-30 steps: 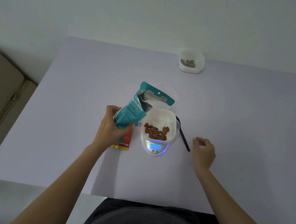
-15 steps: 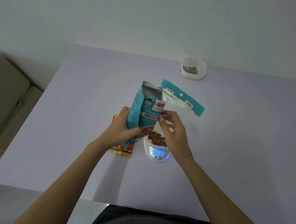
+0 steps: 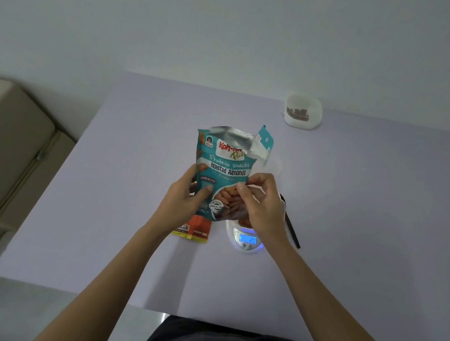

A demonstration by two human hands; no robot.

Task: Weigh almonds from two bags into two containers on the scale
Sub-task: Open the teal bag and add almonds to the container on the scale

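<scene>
A teal bag of roasted almonds (image 3: 225, 167) is held upright above the table, its front facing me and its torn top open. My left hand (image 3: 184, 202) grips its left side. My right hand (image 3: 259, 201) pinches its right edge. Below and behind the bag stands a small white scale (image 3: 248, 241) whose blue display reads 20. The white container on it is mostly hidden by the bag and my right hand. A second white container (image 3: 303, 114) with almonds sits at the far right of the table. An orange bag (image 3: 194, 229) lies flat left of the scale.
A black utensil (image 3: 291, 228) lies on the table right of the scale. The lilac table (image 3: 352, 211) ends at a white wall behind. A beige box (image 3: 6, 153) stands on the floor to the left.
The teal bag was tipped over the container in my left hand alone. My right hand came over and took its right edge, and the bag now stands upright facing me.
</scene>
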